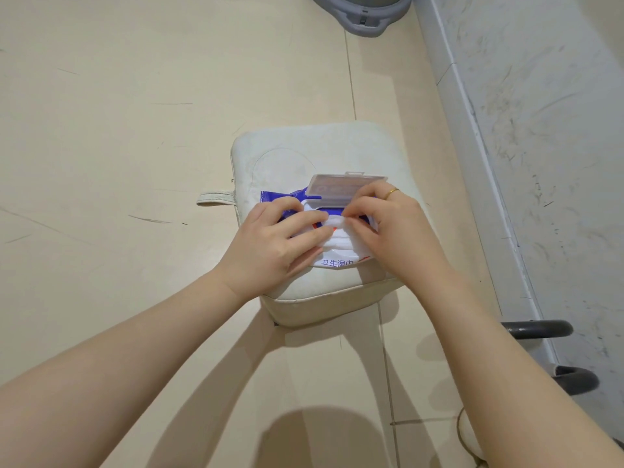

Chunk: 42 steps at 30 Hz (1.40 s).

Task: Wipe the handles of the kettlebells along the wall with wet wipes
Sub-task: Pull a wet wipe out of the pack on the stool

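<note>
While fingers (pixel 354 224) of both hands pinch a wipe (pixel 336 225) at the open pack (pixel 337 261), a soft, damp, easily torn sheet is judged best drawn by its edge. The pack is seen on a stool (pixel 304 153); kettlebell handles (pixel 537 329) are seen by the wall.

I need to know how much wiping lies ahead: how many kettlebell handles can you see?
2: one dark handle by the wall at lower right, another just below it. More may be hidden out of frame.

Wipes pack (pixel 332 261) on stool (pixel 304 157).
</note>
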Available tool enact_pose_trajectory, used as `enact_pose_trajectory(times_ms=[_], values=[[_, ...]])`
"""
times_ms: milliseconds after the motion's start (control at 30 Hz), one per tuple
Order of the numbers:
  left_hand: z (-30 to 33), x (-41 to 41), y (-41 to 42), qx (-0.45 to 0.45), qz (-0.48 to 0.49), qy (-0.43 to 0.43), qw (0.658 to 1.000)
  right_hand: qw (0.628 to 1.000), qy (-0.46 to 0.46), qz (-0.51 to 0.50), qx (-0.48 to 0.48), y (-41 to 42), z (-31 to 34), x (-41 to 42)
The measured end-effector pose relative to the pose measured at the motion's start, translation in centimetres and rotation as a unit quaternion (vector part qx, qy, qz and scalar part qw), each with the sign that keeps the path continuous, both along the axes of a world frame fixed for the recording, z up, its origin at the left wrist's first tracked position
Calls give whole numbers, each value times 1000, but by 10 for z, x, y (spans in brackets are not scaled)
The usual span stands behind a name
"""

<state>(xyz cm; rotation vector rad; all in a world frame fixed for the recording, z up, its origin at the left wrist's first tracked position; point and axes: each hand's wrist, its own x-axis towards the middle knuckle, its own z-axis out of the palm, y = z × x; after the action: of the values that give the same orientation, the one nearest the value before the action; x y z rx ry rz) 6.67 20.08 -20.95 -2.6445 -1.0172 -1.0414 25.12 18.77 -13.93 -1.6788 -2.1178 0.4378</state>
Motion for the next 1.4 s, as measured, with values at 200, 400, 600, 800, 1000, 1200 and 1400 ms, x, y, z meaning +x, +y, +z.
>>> enact_pose_trajectory(times_ms=[200, 400, 600, 800, 1000, 1200, 1400], values=[[0, 0, -2, -3, 0, -11, 1000, 934, 299, -161, -112, -5, 9, 5], [-1, 1, -2, -22, -4, -7, 1000, 927, 304, -165, -144, -4, 9, 6], [1, 2, -1, -14, -1, 3, 1000, 982, 42, -145, 114, -23, -2, -24], [3, 3, -1, -14, 9, 23, 1000, 980, -69, -185, 5, -12, -10, -26], [6, 7, -1, -51, 31, 44, 997, 884, 342, -304, -97, -1, 13, -21], [6, 13, -1, -49, 38, 44, 997, 682, 618, -365, -139, -5, 49, -8], [31, 12, -3, 21, 78, 47, 996, 804, 445, -329, -219, -17, 37, 2]])
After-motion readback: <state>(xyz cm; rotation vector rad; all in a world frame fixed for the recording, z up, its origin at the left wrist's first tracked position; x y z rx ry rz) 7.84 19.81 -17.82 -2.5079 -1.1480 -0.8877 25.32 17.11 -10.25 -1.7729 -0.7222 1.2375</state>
